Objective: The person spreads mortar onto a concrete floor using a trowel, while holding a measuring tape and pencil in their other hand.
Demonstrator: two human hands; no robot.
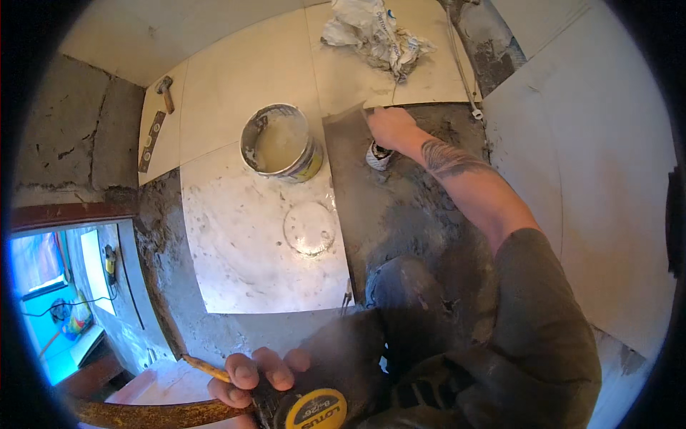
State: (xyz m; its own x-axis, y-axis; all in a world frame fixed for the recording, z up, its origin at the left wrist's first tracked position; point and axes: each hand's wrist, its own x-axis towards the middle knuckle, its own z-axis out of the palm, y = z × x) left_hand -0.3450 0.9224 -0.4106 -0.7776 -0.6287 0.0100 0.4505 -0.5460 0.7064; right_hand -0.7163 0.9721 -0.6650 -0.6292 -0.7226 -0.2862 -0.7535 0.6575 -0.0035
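Observation:
My left hand (261,379) is closed round a yellow-and-black tape measure (311,407), with a yellow pencil (204,365) among its fingers. At the end of my outstretched arm, my right hand (391,129) has curled fingers at the edge of the laid pale tiles, over bare grey mortar (414,207); what they grip is hidden. Just below that hand, a small white cylinder (379,161) with a dark opening sits in the mortar. A bucket (311,150) of milky liquid stands on white tile, and a wet ring (309,229) marks the tile nearer me.
A crumpled bag (375,36) and a thin pipe (464,71) lie at the back. A hammer (166,93) and a level (150,143) lie at the left. A doorway (71,286) with a cord opens at left; large panels (607,186) stand on the right.

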